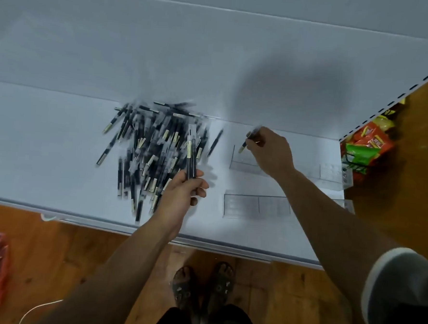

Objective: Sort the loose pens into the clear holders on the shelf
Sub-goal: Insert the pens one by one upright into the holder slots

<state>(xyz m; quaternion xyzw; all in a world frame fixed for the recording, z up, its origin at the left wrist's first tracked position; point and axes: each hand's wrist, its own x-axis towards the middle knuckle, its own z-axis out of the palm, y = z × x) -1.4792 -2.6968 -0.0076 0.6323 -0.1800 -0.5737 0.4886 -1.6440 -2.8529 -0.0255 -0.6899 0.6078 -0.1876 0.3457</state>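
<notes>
Dim, cool light falls from above and behind the person, throwing a broad soft shadow on the back panel of the white shelf. Motion blur smears the pens, and the wide lens bows the shelf's front edge toward the corners.

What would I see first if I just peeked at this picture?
A big messy pile of pens in the middle of the white shelf catches your eye first. At the pile's near right edge the left hand grips a small bunch of them, pointing away. Further right, the right hand pinches a single pen above a clear holder.
</notes>
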